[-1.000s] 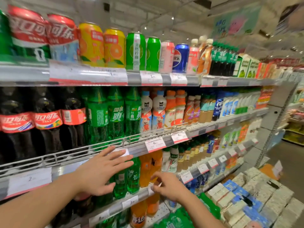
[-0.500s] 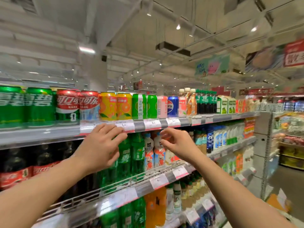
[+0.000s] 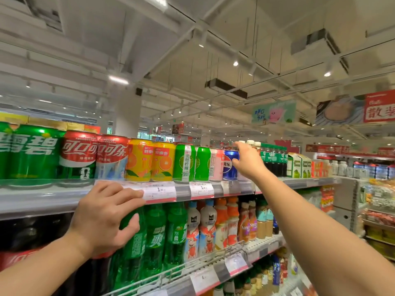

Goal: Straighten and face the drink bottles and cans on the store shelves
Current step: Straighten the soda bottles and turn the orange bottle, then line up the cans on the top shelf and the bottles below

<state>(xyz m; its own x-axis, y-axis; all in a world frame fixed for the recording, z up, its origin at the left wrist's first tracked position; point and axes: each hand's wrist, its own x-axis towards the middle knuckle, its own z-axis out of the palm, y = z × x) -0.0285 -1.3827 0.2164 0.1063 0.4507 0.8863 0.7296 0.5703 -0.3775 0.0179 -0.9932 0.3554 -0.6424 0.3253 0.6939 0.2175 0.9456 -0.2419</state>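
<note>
A: Where do the cans sit relative to the hands?

B: Cans stand in 1 row on the top shelf. The blue can is at the right hand, next to the pink can. The left hand is lower, below the 2 red cans, at the shelf's front edge.

A: Hand state?

B: Right hand: fingers spread, mostly straight, against the blue can's right side and top; no closed grasp visible. Left hand: fingers loosely bent, tips resting on the price tag strip, thumb against a green bottle on the shelf below. It holds nothing.

A: Arm pose?

B: Right arm is extended up and forward, nearly straight. Left forearm enters from lower left, wrist level, palm facing the shelf.
</note>
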